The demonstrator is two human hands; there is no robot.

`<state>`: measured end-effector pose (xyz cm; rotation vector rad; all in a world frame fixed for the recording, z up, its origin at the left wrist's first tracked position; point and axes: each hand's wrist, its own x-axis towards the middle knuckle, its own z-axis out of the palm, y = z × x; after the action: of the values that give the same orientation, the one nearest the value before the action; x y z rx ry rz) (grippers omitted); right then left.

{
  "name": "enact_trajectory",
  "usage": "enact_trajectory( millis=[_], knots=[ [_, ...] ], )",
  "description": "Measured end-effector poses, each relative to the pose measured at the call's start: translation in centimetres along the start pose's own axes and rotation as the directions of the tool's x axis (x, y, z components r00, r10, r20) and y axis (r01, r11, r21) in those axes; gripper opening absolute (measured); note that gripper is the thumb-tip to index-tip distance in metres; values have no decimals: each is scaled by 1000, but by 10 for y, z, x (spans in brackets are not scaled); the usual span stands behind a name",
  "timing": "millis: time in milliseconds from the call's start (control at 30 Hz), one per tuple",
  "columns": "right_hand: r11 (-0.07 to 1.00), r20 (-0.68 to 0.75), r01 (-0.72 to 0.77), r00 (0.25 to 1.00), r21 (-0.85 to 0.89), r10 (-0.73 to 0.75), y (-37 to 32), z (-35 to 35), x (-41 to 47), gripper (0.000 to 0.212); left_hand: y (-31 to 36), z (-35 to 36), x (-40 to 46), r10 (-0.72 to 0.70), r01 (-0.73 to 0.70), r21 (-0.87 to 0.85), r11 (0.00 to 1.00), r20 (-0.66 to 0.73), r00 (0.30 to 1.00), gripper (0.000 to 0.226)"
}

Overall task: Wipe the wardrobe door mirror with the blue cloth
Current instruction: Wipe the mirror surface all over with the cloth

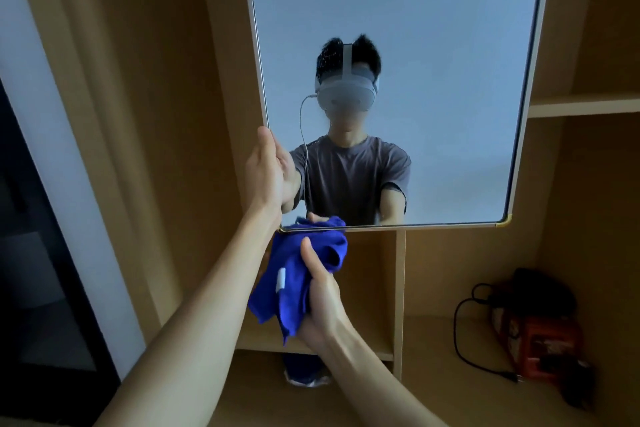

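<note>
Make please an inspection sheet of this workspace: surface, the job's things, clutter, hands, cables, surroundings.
Surface: mirror on the open wardrobe door, glass hazy; it reflects the person.
Job's things: blue cloth, bunched, at the mirror's lower left corner.
Clutter: red box with dark items on the lower right shelf.
Hands: left hand holds the mirror's left edge; right hand grips the cloth.
Cables: black cable looped beside the red box.
Surroundings: wooden wardrobe shelves.
</note>
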<state>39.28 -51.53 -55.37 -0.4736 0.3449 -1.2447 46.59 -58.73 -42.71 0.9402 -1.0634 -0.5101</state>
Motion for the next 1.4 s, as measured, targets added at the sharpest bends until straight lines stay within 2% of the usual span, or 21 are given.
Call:
enact_trajectory(
  millis=[67,133,267,367,433,567,667,733,800,867,900,933,1033,1167,1267,1400],
  knots=[
    [1000,12,9,1000,-23,-8,0,9,7,27,-1,0,0,-7,7,15,1000,7,1000,42],
    [996,-4,42,999,-84,-43,-3,10,8,30,-2,0,2,1,-1,34,999,-2,1000,41],
    [953,-54,251,963,-170,-264,-29,-11,2,37,1,3,-2,4,-4,7,1000,-44,999,40],
    [896,-59,386,912,-219,-407,-59,-27,-10,32,2,9,-5,-13,12,-17,1000,-58,998,39],
    [865,-48,424,891,-268,-452,-64,-33,-14,27,3,11,-7,1,-2,-23,1000,-65,998,38],
    [857,-53,383,904,-345,-425,-46,-21,-9,38,-1,13,-3,39,-41,-24,999,-75,996,40],
    [884,-7,320,939,-341,-343,-33,-10,-9,18,-3,13,0,59,-60,-8,998,-66,996,40],
    [902,2,272,958,-336,-288,-29,-10,-9,19,-3,11,1,66,-66,-7,998,-55,996,40],
    [909,-7,251,963,-334,-269,-29,-14,-11,11,-3,8,0,70,-71,-15,997,-54,996,40],
    [906,-12,237,966,-352,-257,-34,-21,-15,23,0,5,-2,61,-64,-44,997,-61,996,39],
    [895,-2,256,961,-365,-276,-37,-27,-16,20,0,4,-4,56,-60,-55,997,-66,996,39],
    [884,14,287,953,-370,-303,-42,-29,-21,14,0,3,-5,56,-60,-60,996,-70,996,39],
    [827,12,391,906,-403,-423,-63,-47,-29,19,-1,2,-7,56,-62,-83,995,-71,996,39],
    [789,-53,411,873,-457,-485,-83,-59,-39,51,1,2,-8,47,-54,-99,994,-70,996,39],
    [758,-154,414,820,-504,-551,-102,-66,-46,48,2,2,-10,56,-64,-108,992,-74,996,37],
    [708,-222,448,737,-546,-638,-134,-78,-57,48,5,3,-12,47,-57,-132,990,-76,996,36]
  ],
)
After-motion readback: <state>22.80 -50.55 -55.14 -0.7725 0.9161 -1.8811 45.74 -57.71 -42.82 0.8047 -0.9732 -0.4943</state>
